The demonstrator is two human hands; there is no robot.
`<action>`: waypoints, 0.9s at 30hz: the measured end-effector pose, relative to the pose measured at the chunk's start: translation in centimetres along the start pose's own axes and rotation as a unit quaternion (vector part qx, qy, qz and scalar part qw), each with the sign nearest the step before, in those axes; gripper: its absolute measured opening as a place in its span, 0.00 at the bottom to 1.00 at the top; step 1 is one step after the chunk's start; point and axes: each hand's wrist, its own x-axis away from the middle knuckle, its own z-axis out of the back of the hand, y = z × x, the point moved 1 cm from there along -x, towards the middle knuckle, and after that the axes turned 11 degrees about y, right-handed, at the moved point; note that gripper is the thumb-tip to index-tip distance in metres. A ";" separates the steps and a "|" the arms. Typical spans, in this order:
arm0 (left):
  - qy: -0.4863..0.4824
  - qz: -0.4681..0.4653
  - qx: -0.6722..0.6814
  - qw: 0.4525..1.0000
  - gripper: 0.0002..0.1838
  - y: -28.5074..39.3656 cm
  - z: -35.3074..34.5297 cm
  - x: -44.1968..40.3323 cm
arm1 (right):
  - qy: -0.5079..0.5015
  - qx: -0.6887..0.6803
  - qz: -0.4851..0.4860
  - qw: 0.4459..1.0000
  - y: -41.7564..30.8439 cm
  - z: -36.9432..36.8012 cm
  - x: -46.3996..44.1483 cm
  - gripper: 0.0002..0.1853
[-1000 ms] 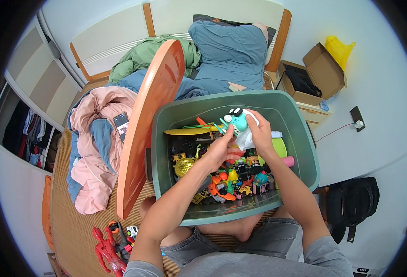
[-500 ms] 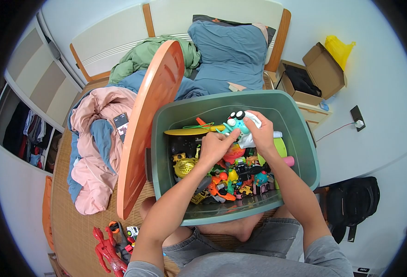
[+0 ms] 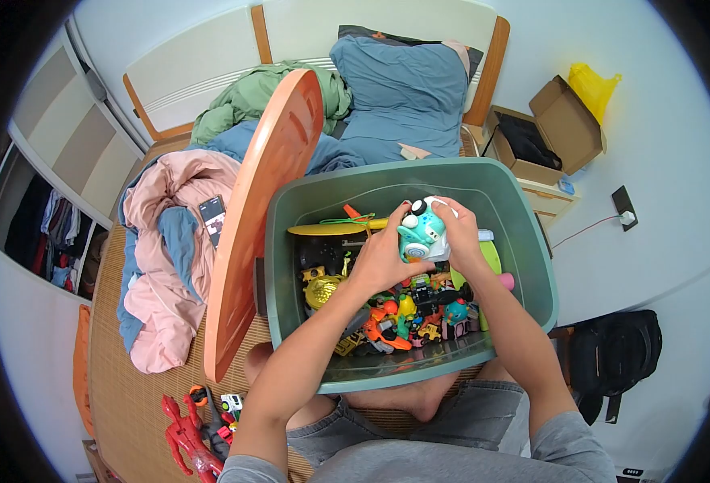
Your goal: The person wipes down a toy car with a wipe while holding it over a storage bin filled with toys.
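Note:
Above the toy bin, both hands hold a teal toy (image 3: 419, 232) with round black-and-white parts on top. My left hand (image 3: 380, 259) grips it from the left, thumb along its lower edge. On the other side, my right hand (image 3: 461, 235) presses a white cloth or wipe (image 3: 438, 248) against the toy, its fingers bent over the top. Part of the cloth is hidden behind the toy and fingers. Below them, the green plastic bin (image 3: 524, 266) contains many small toys, among them an orange toy vehicle (image 3: 387, 333) and a yellow ribbed piece (image 3: 321, 291).
An orange lid (image 3: 242, 217) stands on edge at the bin's left. A red figure (image 3: 186, 439) and several other toys lie on the woven mat (image 3: 121, 402). Bedding (image 3: 174, 266) with a phone (image 3: 211, 219) lies further left; a black backpack (image 3: 616, 350) is at the right.
The teal toy has been turned so that a different side faces me. My left hand has shifted up and right, from fingertips at its edge to a fuller grip around it.

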 end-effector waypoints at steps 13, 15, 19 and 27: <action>0.059 0.047 0.072 0.995 0.50 -1.0 -0.9 -0.1 | 0.031 0.242 0.292 0.925 0.0 -0.6 0.7 0.17; 0.051 0.075 0.085 0.992 0.47 -1.0 -0.7 -0.1 | 0.029 0.269 0.332 0.903 -0.1 -0.6 0.7 0.16; 0.035 0.143 0.181 0.972 0.39 -1.9 -1.4 -0.4 | 0.010 0.280 0.302 0.911 -0.5 -0.8 1.1 0.15; 0.071 0.148 0.120 0.979 0.45 -3.4 -1.6 -0.6 | -0.064 0.286 0.359 0.886 -1.0 -1.0 1.5 0.14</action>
